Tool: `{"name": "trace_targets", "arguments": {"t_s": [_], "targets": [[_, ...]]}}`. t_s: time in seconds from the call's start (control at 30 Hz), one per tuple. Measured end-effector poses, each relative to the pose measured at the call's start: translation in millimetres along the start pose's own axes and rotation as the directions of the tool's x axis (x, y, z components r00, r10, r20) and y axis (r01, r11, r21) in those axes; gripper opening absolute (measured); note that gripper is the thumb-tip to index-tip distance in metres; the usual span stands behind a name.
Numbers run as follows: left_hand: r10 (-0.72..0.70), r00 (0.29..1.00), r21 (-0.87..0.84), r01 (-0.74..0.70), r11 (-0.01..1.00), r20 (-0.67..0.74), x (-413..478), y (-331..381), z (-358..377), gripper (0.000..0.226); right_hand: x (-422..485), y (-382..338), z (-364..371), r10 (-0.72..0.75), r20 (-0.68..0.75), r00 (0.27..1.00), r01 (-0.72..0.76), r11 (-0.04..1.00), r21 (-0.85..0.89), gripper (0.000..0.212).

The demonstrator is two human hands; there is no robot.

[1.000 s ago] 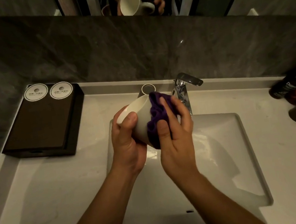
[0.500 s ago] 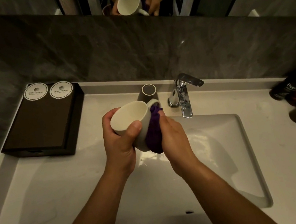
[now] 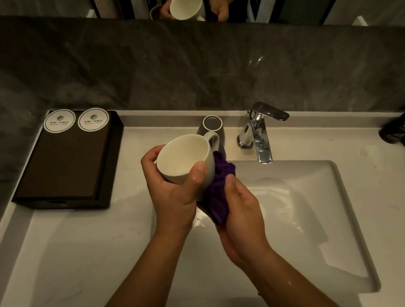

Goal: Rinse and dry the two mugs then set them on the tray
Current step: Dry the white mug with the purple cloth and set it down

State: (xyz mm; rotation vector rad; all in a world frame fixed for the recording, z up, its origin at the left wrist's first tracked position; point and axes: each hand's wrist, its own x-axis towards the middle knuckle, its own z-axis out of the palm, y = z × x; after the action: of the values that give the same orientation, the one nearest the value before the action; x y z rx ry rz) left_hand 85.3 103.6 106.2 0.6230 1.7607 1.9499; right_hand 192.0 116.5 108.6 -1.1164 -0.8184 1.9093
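I see the dark tray [image 3: 71, 168] on the counter, well to the left of my left hand [image 3: 175, 192]. That hand grips the white mug [image 3: 183, 159] around its body, mouth tilted toward me. Just right, my right hand [image 3: 243, 216] clutches a purple cloth [image 3: 220, 187] against the mug's underside. The second mug [image 3: 213, 125] stands just beyond, beside the tap [image 3: 259, 131].

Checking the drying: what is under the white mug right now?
A bunched purple cloth sits under the white mug, pressed up by the right hand; the left hand grips the mug. Its base is covered, so unseen.
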Motion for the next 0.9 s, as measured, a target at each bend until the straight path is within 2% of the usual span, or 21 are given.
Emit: {"name": "trace_targets", "arguments": {"t_s": [0.13, 0.27, 0.37, 0.43, 0.47, 0.53, 0.6, 0.67, 0.7, 0.77, 0.83, 0.9], "targets": [[-0.006, 1.000, 0.028, 0.006, 1.000, -0.006, 3, -8, -7, 0.074, 6, 4, -10, 0.011, 0.039, 0.999, -0.004, 0.984, -0.178, 0.030], [-0.076, 0.997, -0.034, 0.076, 0.997, -0.008, 12, -15, -17, 0.071, 12, 7, -18, 0.096, 0.084, 0.992, -0.073, 0.968, -0.241, 0.042], [-0.180, 0.983, -0.117, 0.183, 0.976, 0.035, 21, -23, -27, 0.073, 22, 0, -26, 0.160, 0.105, 0.982, -0.121, 0.945, -0.303, 0.026], [-0.162, 0.984, -0.064, 0.166, 0.984, 0.072, 25, -28, -35, 0.077, 31, -5, -30, 0.142, 0.088, 0.986, -0.093, 0.904, -0.416, 0.011], [-0.142, 0.985, -0.031, 0.146, 0.989, 0.098, 27, -30, -38, 0.080, 35, -9, -29, 0.115, 0.080, 0.990, -0.064, 0.879, -0.473, 0.011], [-0.119, 0.979, 0.020, 0.118, 0.993, 0.165, 32, -32, -46, 0.083, 44, -19, -24, 0.034, 0.081, 0.996, 0.025, 0.777, -0.629, 0.032], [-0.098, 0.962, 0.055, 0.087, 0.995, 0.254, 38, -33, -55, 0.079, 57, -31, -22, -0.011, 0.178, 0.984, 0.150, 0.590, -0.794, 0.033], [-0.086, 0.933, 0.070, 0.066, 0.995, 0.348, 48, -31, -63, 0.078, 70, -45, -20, 0.098, 0.333, 0.938, 0.269, 0.401, -0.875, 0.052], [-0.086, 0.916, 0.074, 0.062, 0.995, 0.391, 52, -30, -66, 0.079, 75, -52, -17, 0.141, 0.384, 0.913, 0.319, 0.340, -0.884, 0.060], [-0.101, 0.883, 0.069, 0.078, 0.995, 0.459, 61, -29, -72, 0.083, 83, -59, -10, 0.135, 0.473, 0.870, 0.429, 0.263, -0.864, 0.054], [-0.127, 0.851, 0.070, 0.106, 0.992, 0.509, 69, -30, -77, 0.086, 88, -61, -3, 0.090, 0.543, 0.835, 0.517, 0.208, -0.830, 0.034], [-0.148, 0.821, 0.080, 0.125, 0.989, 0.551, 77, -32, -83, 0.089, 90, -62, 3, 0.105, 0.574, 0.812, 0.550, 0.190, -0.813, 0.022]]}}
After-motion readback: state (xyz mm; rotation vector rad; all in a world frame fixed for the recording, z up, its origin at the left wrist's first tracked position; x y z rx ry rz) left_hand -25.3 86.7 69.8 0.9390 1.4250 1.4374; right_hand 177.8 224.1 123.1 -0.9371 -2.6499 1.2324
